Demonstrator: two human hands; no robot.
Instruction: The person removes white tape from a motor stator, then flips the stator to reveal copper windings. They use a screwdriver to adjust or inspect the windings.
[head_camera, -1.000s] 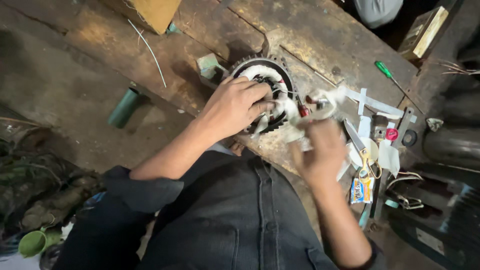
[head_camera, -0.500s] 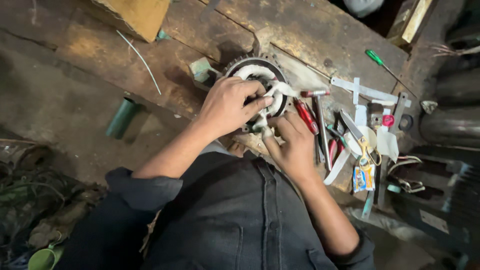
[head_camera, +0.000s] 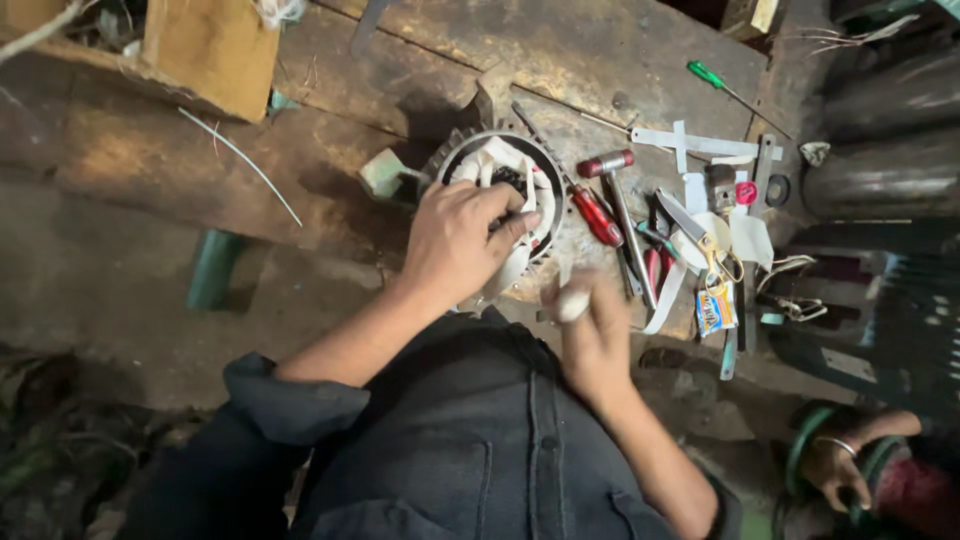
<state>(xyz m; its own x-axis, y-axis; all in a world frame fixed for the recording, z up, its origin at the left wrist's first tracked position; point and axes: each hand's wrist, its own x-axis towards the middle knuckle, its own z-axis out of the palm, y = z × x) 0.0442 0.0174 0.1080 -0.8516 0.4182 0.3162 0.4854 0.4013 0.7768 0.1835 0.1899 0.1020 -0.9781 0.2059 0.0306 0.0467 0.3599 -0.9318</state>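
- Left hand (head_camera: 462, 240) grip: fingers closed over the near rim of the round motor stator (head_camera: 500, 195), pressing white insulation paper (head_camera: 517, 262) at its edge.
- Right hand (head_camera: 592, 335) grip: curled shut on a small pale piece (head_camera: 572, 303), blurred, can't tell what it is.
- Stator sits on the wooden table (head_camera: 560, 50), centre, just far of the person's chest.
- Right of stator: hammer (head_camera: 620, 215), red-handled screwdriver (head_camera: 597, 215), scissors (head_camera: 706, 240), white paper strips (head_camera: 705, 146).
- Green screwdriver (head_camera: 725, 88) far right.
- Another person's hand (head_camera: 838, 470) near right corner.
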